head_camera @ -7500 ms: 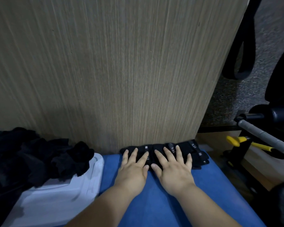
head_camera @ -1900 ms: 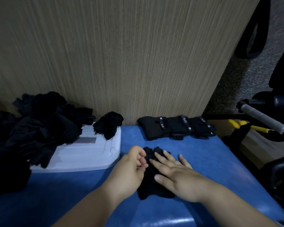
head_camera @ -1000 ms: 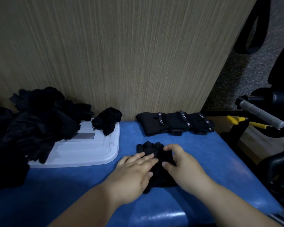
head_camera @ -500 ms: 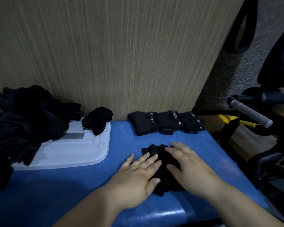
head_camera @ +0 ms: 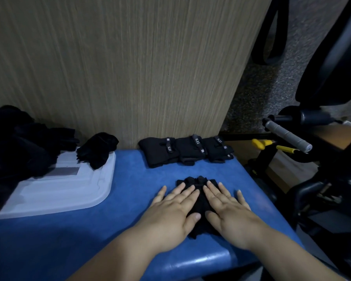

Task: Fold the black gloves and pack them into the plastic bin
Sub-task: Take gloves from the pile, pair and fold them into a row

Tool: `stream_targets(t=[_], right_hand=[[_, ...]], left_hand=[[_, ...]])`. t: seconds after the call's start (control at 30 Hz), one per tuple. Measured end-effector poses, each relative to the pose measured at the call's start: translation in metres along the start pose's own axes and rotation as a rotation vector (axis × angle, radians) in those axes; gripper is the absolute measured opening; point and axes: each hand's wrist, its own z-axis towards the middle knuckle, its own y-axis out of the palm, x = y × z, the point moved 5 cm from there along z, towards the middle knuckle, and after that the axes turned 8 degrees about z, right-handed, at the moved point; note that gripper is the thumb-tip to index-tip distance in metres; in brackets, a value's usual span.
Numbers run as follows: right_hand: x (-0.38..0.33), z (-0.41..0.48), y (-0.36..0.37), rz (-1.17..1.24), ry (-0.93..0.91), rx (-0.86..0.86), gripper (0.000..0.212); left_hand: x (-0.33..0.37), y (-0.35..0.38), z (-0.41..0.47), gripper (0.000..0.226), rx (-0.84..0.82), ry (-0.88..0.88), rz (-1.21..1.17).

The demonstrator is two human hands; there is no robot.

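Pressing the black fabric glove flat on the blue padded surface | left hand and right hand spread, fingers straight, palms on it | step: I judge smoothing before the fold | next: I fold it, then carry it left to the white plastic bin.

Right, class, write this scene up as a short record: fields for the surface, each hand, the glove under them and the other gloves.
Surface: blue padded bench
Glove under hands: black, lying on the bench
Left hand: flat, fingers straight, pressing the glove
Right hand: flat, pressing the same glove
Folded gloves: row against the wooden panel
Loose gloves: heap on the white plastic lid
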Motion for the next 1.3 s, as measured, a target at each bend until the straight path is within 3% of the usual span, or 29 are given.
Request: stream_targets(t=[0.37,0.5,0.67,0.87,0.97,1.07,1.3], right_hand=[[0.025,0.002,-0.023,0.009,-0.023,0.043,0.058],[0.002,0.006,-0.041,0.059,-0.082,0.176,0.053],[-0.046,0.018,-0.049,0.152,-0.25,0.396,0.029],[-0.105,0.051,-0.022,0.516,-0.243,0.332,0.019],[-0.141,0.072,-0.012,0.635,-0.252,0.327,0.021],[-0.181,0.09,-0.013,0.604,-0.296,0.348,0.032],[-0.243,0.14,-0.024,0.538,-0.321,0.419,0.054]], left_hand=[[0.014,-0.001,0.019,0.059,0.036,0.007,-0.028],[0.0,-0.006,0.009,0.06,0.043,-0.042,-0.03],[-0.04,-0.028,-0.016,0.057,0.134,-0.188,-0.021],[-0.115,-0.055,-0.063,0.047,0.295,-0.469,0.001],[-0.144,-0.063,-0.088,0.042,0.332,-0.587,-0.055],[-0.164,-0.066,-0.105,0.042,0.323,-0.673,-0.094],[-0.181,-0.064,-0.118,0.045,0.282,-0.71,-0.186]])
